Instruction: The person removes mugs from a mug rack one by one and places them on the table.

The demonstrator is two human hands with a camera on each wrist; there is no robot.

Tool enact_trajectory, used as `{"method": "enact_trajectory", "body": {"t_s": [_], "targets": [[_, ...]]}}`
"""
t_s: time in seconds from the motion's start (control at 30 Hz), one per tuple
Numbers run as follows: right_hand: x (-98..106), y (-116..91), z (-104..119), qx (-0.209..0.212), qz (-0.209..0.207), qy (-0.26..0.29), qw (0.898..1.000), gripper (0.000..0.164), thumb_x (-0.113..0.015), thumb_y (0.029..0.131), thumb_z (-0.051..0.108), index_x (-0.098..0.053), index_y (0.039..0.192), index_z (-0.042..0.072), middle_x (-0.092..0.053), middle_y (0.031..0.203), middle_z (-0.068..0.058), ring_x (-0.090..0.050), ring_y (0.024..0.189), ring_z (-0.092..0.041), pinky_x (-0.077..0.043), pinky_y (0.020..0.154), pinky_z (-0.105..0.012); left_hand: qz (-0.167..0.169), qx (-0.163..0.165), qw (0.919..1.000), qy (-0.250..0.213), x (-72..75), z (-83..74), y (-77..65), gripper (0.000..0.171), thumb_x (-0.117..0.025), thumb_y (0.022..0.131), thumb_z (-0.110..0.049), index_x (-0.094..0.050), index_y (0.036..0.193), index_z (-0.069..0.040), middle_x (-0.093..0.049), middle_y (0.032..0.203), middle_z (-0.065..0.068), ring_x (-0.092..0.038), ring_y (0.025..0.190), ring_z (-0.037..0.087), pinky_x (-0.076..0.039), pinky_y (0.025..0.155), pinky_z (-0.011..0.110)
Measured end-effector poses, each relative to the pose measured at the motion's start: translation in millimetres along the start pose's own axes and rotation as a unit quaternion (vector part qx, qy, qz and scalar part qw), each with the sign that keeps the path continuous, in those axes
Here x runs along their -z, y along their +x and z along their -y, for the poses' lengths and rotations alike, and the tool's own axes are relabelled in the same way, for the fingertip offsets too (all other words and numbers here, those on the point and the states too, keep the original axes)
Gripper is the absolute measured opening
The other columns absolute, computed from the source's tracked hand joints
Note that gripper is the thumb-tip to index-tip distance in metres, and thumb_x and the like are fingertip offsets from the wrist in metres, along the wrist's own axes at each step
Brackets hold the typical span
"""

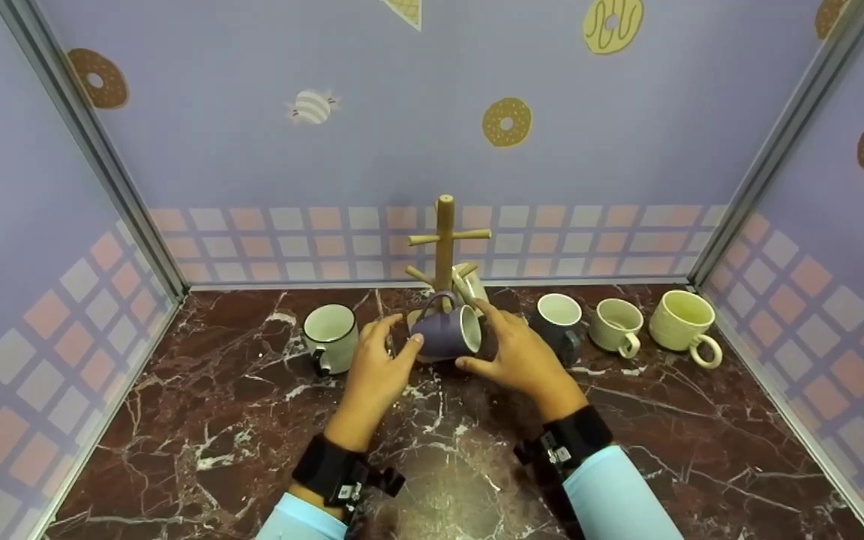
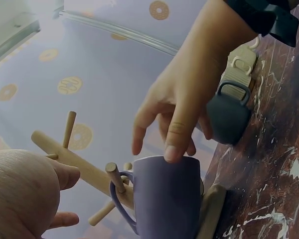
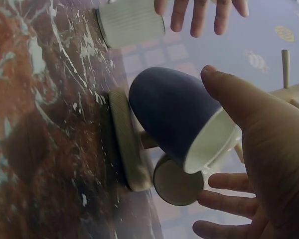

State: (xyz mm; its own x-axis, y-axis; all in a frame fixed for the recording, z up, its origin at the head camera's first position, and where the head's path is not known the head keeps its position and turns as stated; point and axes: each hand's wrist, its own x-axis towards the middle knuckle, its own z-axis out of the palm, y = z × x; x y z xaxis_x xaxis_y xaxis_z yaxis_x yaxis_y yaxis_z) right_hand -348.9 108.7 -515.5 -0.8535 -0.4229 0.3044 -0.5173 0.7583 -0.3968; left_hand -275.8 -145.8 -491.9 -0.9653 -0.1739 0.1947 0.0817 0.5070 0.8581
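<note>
A purple mug with a pale inside lies on its side against the wooden mug tree, its handle looped over a lower peg. At its base end is my left hand, fingers spread; the left wrist view shows it apart from the mug. My right hand is by the rim, thumb and fingers extended; in the left wrist view its thumb tip overlaps the rim. Behind the purple mug, a white mug is at the tree's back right, partly hidden.
To the left stands a white mug with a dark rim and handle. On the right are a dark mug, a small cream mug and a pale yellow mug. Patterned walls enclose the marbled table.
</note>
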Motion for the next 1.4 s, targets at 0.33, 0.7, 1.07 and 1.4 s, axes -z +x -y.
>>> {"method": "enact_trajectory", "body": {"t_s": [0.33,0.7,1.07,1.4], "targets": [[-18.0,4.7,4.2,-0.026,0.004,0.039,0.999,0.104,-0.089,0.094,0.061,-0.035,0.179,0.036,-0.067,0.150,-0.027,-0.071,0.135,-0.045,-0.059,0.117,-0.064,-0.009,-0.013,0.9998,0.010,-2.2,2.6,0.2,0.061,-0.072,0.108,-0.038,-0.062,0.160,-0.008,-0.053,0.168,0.026,-0.049,0.159,0.050,-0.039,0.134,0.068],[-27.1,15.9,2.3,-0.044,-0.017,0.131,0.990,0.095,-0.095,0.093,0.048,-0.048,0.174,0.033,-0.074,0.140,-0.023,-0.079,0.108,-0.034,-0.066,0.099,-0.051,0.012,-0.027,0.9994,0.015,-14.2,-0.3,-4.1,0.059,-0.070,0.110,-0.040,-0.063,0.159,-0.008,-0.059,0.161,0.024,-0.053,0.153,0.047,-0.044,0.130,0.068],[-33.8,19.6,2.2,-0.084,-0.035,0.224,0.970,0.087,-0.101,0.088,0.034,-0.059,0.164,0.023,-0.080,0.123,-0.021,-0.082,0.097,-0.035,-0.070,0.086,-0.047,0.023,-0.019,0.9995,0.012,-16.0,-1.3,-6.5,0.059,-0.071,0.109,-0.040,-0.064,0.158,-0.007,-0.060,0.160,0.022,-0.054,0.150,0.045,-0.046,0.128,0.068],[-23.2,18.0,-2.1,-0.072,-0.029,0.255,0.964,0.084,-0.102,0.086,0.030,-0.062,0.159,0.027,-0.080,0.122,-0.020,-0.081,0.099,-0.036,-0.069,0.085,-0.044,0.016,-0.026,0.9994,0.018,-10.8,-3.9,-6.3,0.060,-0.071,0.109,-0.040,-0.063,0.160,-0.008,-0.059,0.160,0.022,-0.053,0.153,0.046,-0.044,0.130,0.068]]}}
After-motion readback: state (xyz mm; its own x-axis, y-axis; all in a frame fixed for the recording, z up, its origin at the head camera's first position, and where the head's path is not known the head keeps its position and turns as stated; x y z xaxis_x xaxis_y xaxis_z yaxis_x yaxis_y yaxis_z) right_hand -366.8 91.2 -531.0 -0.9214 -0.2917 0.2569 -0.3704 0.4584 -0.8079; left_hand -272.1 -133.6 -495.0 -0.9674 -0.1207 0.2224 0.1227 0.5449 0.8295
